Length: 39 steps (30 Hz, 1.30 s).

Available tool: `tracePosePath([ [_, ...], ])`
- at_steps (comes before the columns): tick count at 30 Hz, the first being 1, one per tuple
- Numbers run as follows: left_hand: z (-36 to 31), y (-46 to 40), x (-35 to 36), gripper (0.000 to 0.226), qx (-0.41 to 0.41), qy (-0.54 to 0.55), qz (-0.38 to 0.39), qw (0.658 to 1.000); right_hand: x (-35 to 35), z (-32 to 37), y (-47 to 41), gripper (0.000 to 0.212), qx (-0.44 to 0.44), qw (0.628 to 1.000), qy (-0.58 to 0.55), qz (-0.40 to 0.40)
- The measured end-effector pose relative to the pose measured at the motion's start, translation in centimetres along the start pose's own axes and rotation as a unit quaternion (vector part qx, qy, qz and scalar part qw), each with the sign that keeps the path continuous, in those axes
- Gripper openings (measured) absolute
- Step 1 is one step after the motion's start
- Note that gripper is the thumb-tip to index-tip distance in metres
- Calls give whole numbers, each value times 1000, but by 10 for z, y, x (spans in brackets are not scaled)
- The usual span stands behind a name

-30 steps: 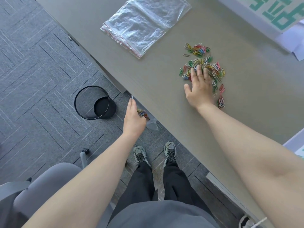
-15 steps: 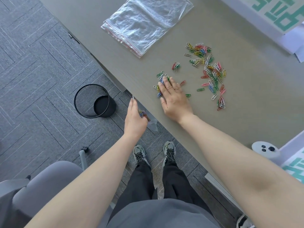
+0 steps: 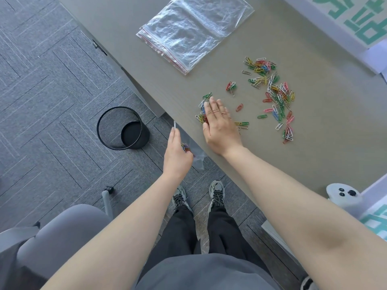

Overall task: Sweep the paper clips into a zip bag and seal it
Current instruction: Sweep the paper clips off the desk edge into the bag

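right hand [image 3: 219, 127] lying flat, fingers straight, on clips [image 3: 202, 114] near desk [image 3: 314, 155] edge | left hand [image 3: 177, 152] pinching bag [image 3: 196, 156] below edge

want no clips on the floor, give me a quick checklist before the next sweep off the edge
1. Zip bag held below the table edge by the left hand: ok.
2. Bag mouth open wide enough: cannot tell, the hand hides most of it.
3. Mouth directly under the sweep path: cannot tell.
4. Right hand flat, fingers straight over the small batch of clips: ok.
5. Batch gathered: not ok, a few strays lie beside the hand.
6. Main pile back from the edge: ok.
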<state>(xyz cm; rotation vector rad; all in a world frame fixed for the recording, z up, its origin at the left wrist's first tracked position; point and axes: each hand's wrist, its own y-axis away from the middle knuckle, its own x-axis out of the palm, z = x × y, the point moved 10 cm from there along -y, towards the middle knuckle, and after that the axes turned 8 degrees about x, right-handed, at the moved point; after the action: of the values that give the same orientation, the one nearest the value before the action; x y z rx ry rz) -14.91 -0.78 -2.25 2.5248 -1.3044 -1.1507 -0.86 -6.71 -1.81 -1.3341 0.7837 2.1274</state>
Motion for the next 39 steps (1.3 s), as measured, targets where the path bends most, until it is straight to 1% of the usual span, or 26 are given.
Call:
tracePosePath([
  [8, 3, -4, -1, 75, 11, -8, 1, 1000, 10, 27, 13, 57, -32, 999, -3, -15],
  [12, 6, -4, -4, 77, 11, -2, 2, 1000, 19, 43, 19, 56, -72, 997, 1, -4],
  [14, 6, -4, -6, 78, 11, 4, 1, 1000, 16, 46, 21, 56, -85, 996, -17, -8],
  [16, 5, -3, -9, 77, 12, 7, -2, 1000, 4, 40, 21, 55, -70, 995, -57, -33],
  [18, 5, -2, -10, 77, 11, 15, -1, 1000, -7, 22, 24, 56, -25, 994, -88, -61],
  [20, 5, -1, -11, 77, 12, 21, 1, 1000, -9, 7, 32, 56, 9, 993, -100, -69],
  [28, 6, -5, -11, 78, 14, 17, 4, 1000, 17, 6, 47, 58, 25, 999, -10, -42],
  [34, 7, -7, -11, 77, 26, 5, 2, 1000, 25, 25, 52, 60, -6, 999, 9, -30],
  [39, 10, -9, -14, 77, 29, 16, -4, 999, 35, 41, 55, 58, -25, 999, 9, -24],
])
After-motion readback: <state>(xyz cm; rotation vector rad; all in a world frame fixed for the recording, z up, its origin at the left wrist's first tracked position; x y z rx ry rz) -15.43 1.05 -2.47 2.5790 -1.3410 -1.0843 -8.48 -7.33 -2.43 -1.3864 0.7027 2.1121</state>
